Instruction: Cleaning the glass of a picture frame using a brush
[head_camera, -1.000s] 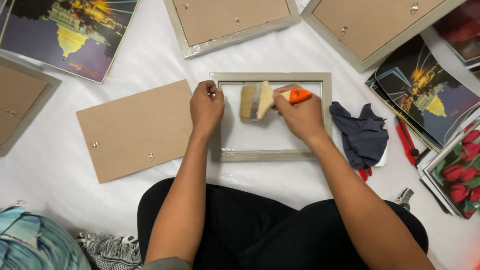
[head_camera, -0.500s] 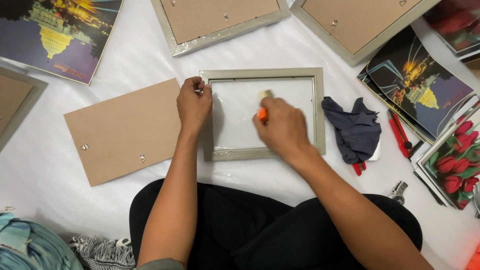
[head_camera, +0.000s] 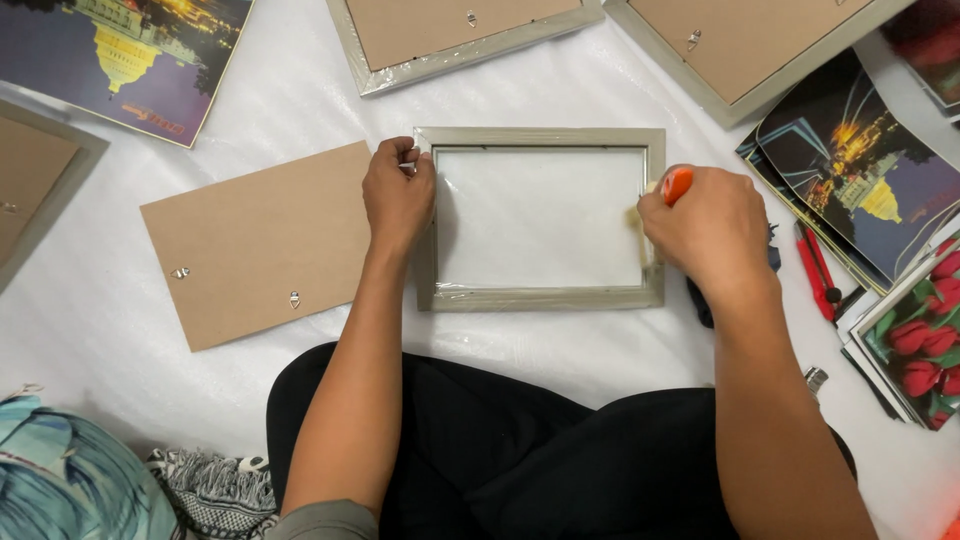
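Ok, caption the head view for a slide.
Left hand steadies a grey picture frame; right hand holds an orange-handled brush at its edge.

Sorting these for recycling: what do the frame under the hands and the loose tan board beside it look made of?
The frame looks like grey-washed wood or a wood-look moulding, matte and streaked, with crinkled clear film along its lower edge; its clear pane could be glass or plastic. The tan board looks like matte brown fibreboard with small metal clips.
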